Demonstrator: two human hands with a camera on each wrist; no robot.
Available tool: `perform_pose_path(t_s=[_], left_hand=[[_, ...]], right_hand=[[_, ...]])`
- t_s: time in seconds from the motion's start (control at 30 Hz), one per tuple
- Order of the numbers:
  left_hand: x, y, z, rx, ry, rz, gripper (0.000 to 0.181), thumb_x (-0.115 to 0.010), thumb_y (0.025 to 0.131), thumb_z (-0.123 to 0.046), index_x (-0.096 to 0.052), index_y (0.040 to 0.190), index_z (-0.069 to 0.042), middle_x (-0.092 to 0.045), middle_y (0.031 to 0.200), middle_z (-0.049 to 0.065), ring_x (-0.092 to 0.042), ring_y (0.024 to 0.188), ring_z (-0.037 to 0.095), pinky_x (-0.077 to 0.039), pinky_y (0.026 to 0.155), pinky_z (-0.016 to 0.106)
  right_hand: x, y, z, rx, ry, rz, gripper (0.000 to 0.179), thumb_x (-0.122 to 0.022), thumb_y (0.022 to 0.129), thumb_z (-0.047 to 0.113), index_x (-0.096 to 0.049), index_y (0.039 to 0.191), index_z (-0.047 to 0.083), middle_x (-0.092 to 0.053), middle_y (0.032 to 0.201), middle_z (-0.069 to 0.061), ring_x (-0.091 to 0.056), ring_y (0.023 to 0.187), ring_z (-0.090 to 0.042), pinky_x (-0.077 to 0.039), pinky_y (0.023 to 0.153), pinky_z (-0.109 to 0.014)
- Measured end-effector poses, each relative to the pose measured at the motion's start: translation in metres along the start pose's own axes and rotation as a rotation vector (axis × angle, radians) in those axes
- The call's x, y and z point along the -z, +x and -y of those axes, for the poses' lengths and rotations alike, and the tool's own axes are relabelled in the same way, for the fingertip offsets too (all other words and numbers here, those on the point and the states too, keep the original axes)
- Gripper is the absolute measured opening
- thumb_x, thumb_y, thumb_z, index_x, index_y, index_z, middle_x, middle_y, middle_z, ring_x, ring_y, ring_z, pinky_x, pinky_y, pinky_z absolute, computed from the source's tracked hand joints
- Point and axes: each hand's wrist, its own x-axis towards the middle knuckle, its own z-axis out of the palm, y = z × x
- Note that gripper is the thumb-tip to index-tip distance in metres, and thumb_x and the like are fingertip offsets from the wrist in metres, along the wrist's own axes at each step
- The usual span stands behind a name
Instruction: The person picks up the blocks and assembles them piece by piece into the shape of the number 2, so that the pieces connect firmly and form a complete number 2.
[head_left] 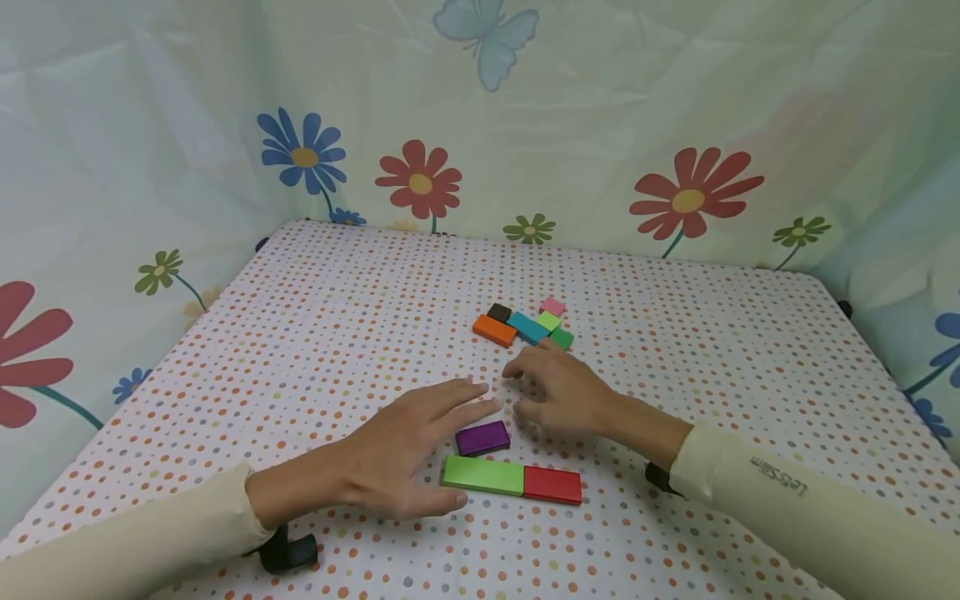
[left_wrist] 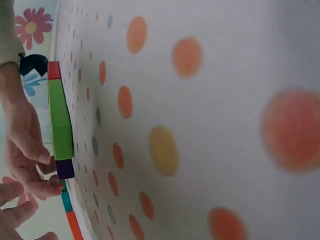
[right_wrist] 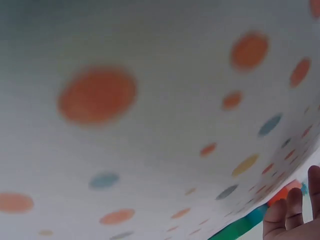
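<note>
Light-green block [head_left: 483, 475] and red block [head_left: 552, 485] sit end to end, nearest, just right of left grip [head_left: 405, 446]. Left grip: fingers straight and spread. Purple block [head_left: 483, 438] just behind the light-green one, between both grips. Right grip [head_left: 558, 396]: fingers loosely bent, thumb apart from them; broad stretch of surface [head_left: 720, 358] from there to its right edge. Just past its fingers: orange block [head_left: 494, 331], blue block [head_left: 529, 327], dark-green block [head_left: 561, 338], black block [head_left: 499, 312], small lime block [head_left: 548, 321], pink block [head_left: 552, 306], clustered. All blocks flat-faced, squared, smooth. Surface white, multicolour dots; far edge well beyond both grips. Behind it, wrinkled fabric backdrop [head_left: 585, 100], printed flowers [head_left: 687, 201], pale-blue butterfly [head_left: 486, 37].
</note>
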Motion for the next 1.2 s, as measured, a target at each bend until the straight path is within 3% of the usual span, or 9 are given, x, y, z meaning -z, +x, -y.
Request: perform_pose_path(t_s=[0.13, 0.3, 0.67, 0.87, 1.2], left_hand=[[-0.001, -0.002, -0.001, -0.076, 0.074, 0.05, 0.077, -0.062, 0.094, -0.045, -0.028, 0.161, -0.028, -0.033, 0.163, 0.003, -0.026, 0.151, 0.017, -0.034, 0.118, 0.047], [-0.003, -0.005, 0.0, -0.172, 0.156, 0.113, 0.06, -0.054, 0.101, -0.031, -0.036, 0.158, -0.024, -0.037, 0.161, 0.003, -0.03, 0.151, 0.021, -0.034, 0.119, 0.041], [-0.002, -0.008, 0.001, -0.266, 0.29, 0.191, 0.045, -0.056, 0.102, -0.022, -0.053, 0.147, -0.026, -0.044, 0.157, 0.004, -0.037, 0.147, 0.022, -0.037, 0.117, 0.037], [-0.003, -0.009, 0.002, -0.294, 0.352, 0.245, 0.048, -0.058, 0.101, -0.019, -0.052, 0.148, -0.026, -0.043, 0.158, 0.006, -0.035, 0.149, 0.024, -0.037, 0.117, 0.037], [-0.003, -0.01, 0.003, -0.286, 0.348, 0.28, 0.058, -0.061, 0.096, -0.012, -0.049, 0.151, -0.026, -0.041, 0.159, 0.007, -0.032, 0.15, 0.025, -0.044, 0.111, 0.037]], right_hand=[[0.002, 0.005, -0.005, -0.003, -0.048, -0.042, 0.036, -0.067, 0.083, 0.02, -0.071, 0.118, 0.01, -0.068, 0.116, -0.002, -0.05, 0.104, -0.019, -0.05, 0.087, -0.041], [0.005, 0.015, -0.009, -0.062, -0.09, -0.087, 0.036, -0.067, 0.086, 0.022, -0.069, 0.12, 0.009, -0.067, 0.121, -0.005, -0.05, 0.106, -0.022, -0.051, 0.09, -0.043], [0.014, 0.033, -0.021, -0.232, -0.135, -0.112, 0.042, -0.064, 0.093, 0.024, -0.061, 0.131, 0.005, -0.062, 0.129, -0.011, -0.049, 0.114, -0.028, -0.052, 0.092, -0.047], [0.013, 0.039, -0.025, -0.293, -0.172, -0.086, 0.046, -0.065, 0.095, 0.029, -0.058, 0.133, 0.005, -0.061, 0.127, -0.013, -0.048, 0.113, -0.03, -0.052, 0.092, -0.047], [0.015, 0.051, -0.033, -0.377, -0.244, -0.069, 0.048, -0.068, 0.094, 0.03, -0.059, 0.13, 0.0, -0.061, 0.123, -0.014, -0.048, 0.105, -0.029, -0.049, 0.08, -0.039]])
